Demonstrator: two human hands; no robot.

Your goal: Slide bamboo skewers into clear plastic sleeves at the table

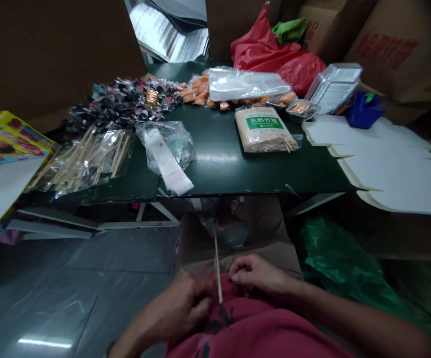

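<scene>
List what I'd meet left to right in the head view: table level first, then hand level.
Table level: colourful box, bagged sticks, white strip, skewer pack, white sheets. Hand level: left hand, thin stick, right hand, green plastic.

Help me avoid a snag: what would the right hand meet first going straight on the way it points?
The right hand would probably meet the thin stick first, though depth is unclear.

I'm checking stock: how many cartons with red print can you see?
2: one carton behind the red bag, toward its right; the second carton farther right, at the top. More may be hidden or turned away.
</scene>
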